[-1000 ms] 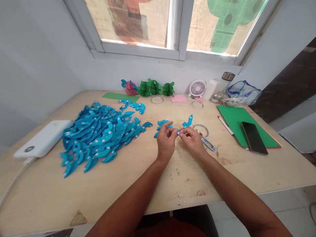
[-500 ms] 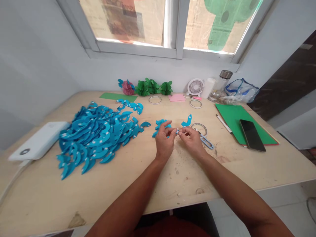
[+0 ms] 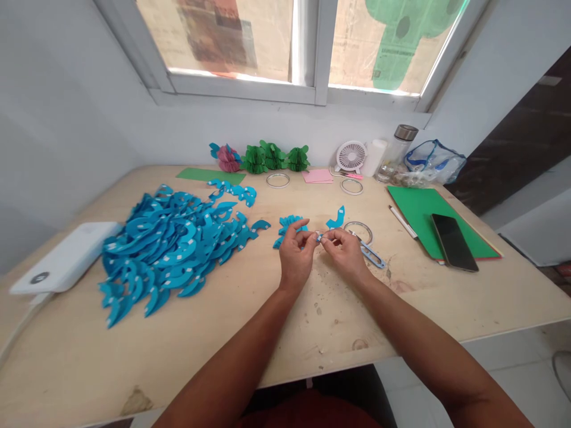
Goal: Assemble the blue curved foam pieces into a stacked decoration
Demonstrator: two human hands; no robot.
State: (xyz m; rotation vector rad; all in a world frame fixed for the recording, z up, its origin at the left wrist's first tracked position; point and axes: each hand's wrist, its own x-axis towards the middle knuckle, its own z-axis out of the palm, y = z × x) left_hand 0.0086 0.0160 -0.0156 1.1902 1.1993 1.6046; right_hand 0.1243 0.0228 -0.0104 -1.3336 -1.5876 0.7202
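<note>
My left hand (image 3: pixel 296 252) and my right hand (image 3: pixel 343 249) meet over the middle of the table, thumbs and forefingers pinching a small blue paper piece (image 3: pixel 319 237) between them. Most of that piece is hidden by the fingers. Just behind my left hand lies a pleated blue paper bundle (image 3: pixel 289 222), partly covered. A curved blue paper cutout (image 3: pixel 338 217) with a white square on it rests beyond my right hand. Close to the right fingers are a roll of tape (image 3: pixel 359 230) and a light-blue cutter (image 3: pixel 373 257).
A large heap of blue paper cutouts (image 3: pixel 169 238) spreads at the left, beside a white power bank (image 3: pixel 66 255). Green paper figures (image 3: pixel 274 157), a small fan (image 3: pixel 351 156) and a bottle (image 3: pixel 397 153) line the wall. A phone (image 3: pixel 454 242) lies on a green folder (image 3: pixel 423 211) at right.
The view has shifted slightly. Both hands keep the same pinch on the small blue piece, and nothing on the table has visibly moved.
</note>
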